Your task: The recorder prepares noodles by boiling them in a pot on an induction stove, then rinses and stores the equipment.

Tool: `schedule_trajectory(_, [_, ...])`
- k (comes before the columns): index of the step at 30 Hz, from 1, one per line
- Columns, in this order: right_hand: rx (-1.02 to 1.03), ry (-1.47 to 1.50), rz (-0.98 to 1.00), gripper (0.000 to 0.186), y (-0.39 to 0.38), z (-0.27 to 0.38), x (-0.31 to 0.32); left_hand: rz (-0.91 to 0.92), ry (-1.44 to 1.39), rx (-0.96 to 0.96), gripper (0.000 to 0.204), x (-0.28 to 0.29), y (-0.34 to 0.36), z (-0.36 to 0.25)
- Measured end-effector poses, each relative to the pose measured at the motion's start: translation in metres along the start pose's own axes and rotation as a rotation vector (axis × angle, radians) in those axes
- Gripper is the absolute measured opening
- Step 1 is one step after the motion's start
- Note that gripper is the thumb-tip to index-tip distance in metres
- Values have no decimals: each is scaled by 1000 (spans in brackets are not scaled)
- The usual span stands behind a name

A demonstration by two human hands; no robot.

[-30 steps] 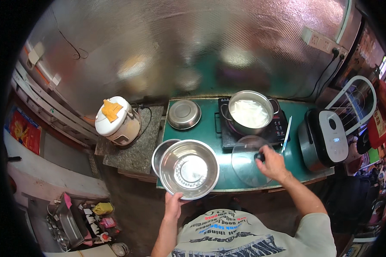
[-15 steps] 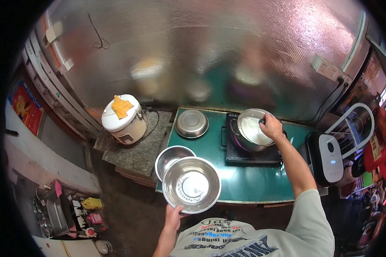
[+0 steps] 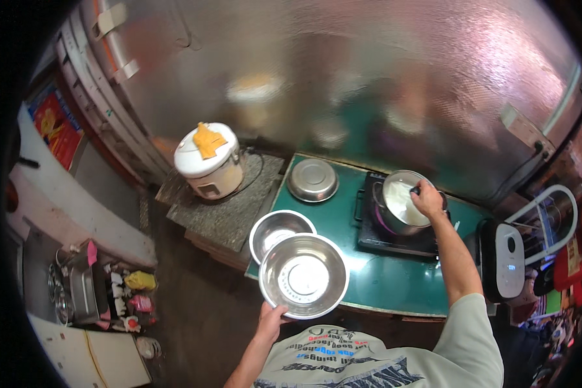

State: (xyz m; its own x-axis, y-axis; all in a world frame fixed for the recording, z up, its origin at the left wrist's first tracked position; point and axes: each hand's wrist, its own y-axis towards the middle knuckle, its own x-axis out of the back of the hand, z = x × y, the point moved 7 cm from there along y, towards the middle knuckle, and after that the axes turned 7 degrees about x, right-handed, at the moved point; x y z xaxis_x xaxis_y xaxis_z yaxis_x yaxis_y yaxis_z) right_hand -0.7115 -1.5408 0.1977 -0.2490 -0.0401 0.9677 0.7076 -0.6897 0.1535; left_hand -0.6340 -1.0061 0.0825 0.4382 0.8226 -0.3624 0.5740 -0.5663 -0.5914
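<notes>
My left hand [image 3: 271, 322] is closed on the near rim of a shiny steel bowl [image 3: 330, 275], held with its inside up in front of the counter's near edge. Partly behind that bowl, a second steel bowl [image 3: 264, 234] sits at the counter's left corner. On the far right, my right hand [image 3: 428, 201] grips the black knob of a clear pot lid [image 3: 398, 194]. The lid is over a steel pot [image 3: 409, 226], which stands on a black cooktop [image 3: 394, 244]. Whether the lid rests fully on the rim, I cannot tell.
An upturned steel bowl [image 3: 313, 180] lies on the green counter [image 3: 375, 284]. Left of it, a rice cooker [image 3: 208, 169] with a yellow cloth [image 3: 209, 140] on its lid stands on a stone slab [image 3: 204, 215]. A black-and-white appliance [image 3: 501, 258] stands at the counter's right end.
The view has swung, so the counter and pot appear farther right. My left hand still holds the bowl, and my right hand stays on the lid knob.
</notes>
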Motion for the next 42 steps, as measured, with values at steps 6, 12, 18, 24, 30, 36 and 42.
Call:
schedule_trajectory(6, [-8, -58, -14, 40, -9, 3, 14, -14, 22, 26, 46, -1, 6, 11])
schedule_trajectory(12, [275, 25, -404, 24, -63, 63, 82, -76, -32, -15, 41, -3, -6, -7])
schedule_trajectory(18, [242, 799, -327, 13, -123, 84, 52, -232, -200, -136, 48, 27, -25, -20])
schedule_trajectory(24, [224, 1160, 53, 13, -169, 132, -43, -409, -378, -241, 48, 72, -68, 10])
schedule_trajectory(30, [224, 1359, 470, 14, -242, 217, -113, -571, -491, -191, 46, 91, -123, 53])
schedule_trajectory(36, [288, 1315, 824, 31, -314, 331, -142, -598, -566, -248, 48, 137, -145, 65])
schedule_trajectory(42, [205, 1272, 1099, 42, -373, 447, -187, -618, -628, -192, 42, 236, -158, 83])
